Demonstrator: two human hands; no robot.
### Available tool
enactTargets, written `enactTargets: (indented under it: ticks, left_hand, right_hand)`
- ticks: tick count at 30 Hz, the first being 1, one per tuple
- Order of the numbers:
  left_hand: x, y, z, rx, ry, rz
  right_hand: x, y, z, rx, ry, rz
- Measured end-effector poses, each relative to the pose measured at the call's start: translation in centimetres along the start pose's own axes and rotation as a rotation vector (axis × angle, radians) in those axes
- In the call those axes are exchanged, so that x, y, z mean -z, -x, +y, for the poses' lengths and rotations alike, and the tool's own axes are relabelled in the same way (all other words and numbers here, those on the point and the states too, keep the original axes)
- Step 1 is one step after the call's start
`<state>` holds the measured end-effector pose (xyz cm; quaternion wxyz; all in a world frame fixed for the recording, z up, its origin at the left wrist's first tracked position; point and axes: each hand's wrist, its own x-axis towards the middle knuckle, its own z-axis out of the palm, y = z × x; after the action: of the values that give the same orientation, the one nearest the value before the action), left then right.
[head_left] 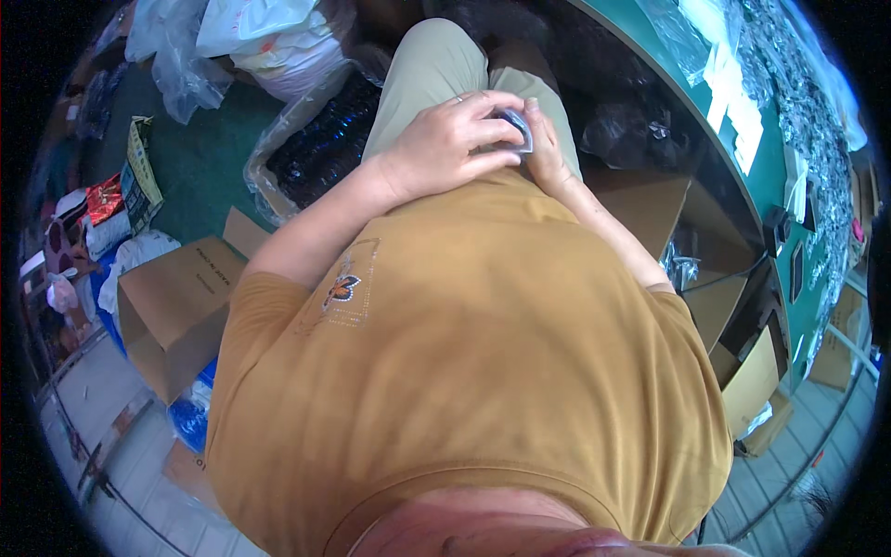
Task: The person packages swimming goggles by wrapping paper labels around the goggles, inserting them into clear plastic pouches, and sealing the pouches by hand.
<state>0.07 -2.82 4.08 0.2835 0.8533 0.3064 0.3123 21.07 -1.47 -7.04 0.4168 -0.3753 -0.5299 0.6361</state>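
Observation:
Over my lap, my left hand (455, 137) curls its fingers around a small dark piece with a pale grey, shiny rim (520, 130). From the other side, my right hand (549, 148) grips the same piece, its thumb pointing up along the edge. Most of the piece is hidden by my fingers, so its kind cannot be made out. Both hands rest close to my beige trousers (418, 70).
On my left, a bag of glossy black pieces (320, 148) lies near white plastic bags (269, 37) and an open cardboard box (176, 297). At right, a green table (687, 74) bears heaps of clear plastic packets (780, 84). Cardboard boxes (640, 200) stand beneath it.

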Motion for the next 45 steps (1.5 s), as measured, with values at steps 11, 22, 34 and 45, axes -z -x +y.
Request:
enactTargets:
  ticks: [11, 22, 34, 45]
  left_hand:
    - [0.4, -0.9, -1.8, 0.082, -0.030, 0.219]
    - [1.4, -2.3, -0.4, -0.142, -0.060, 0.217]
    - [0.0, -2.0, -2.9, 0.085, 0.080, 0.235]
    - [-0.4, -0.5, -5.0, 0.126, 0.075, 0.157]
  right_hand:
    - [-0.4, 0.9, -2.1, 0.153, 0.264, -0.265]
    - [-0.7, 0.2, 0.6, 0.164, 0.419, -0.087]
    - [0.4, -3.8, 4.2, 0.103, 0.408, -0.140]
    - [1.6, -1.6, -6.8, 0.387, 0.722, -0.054]
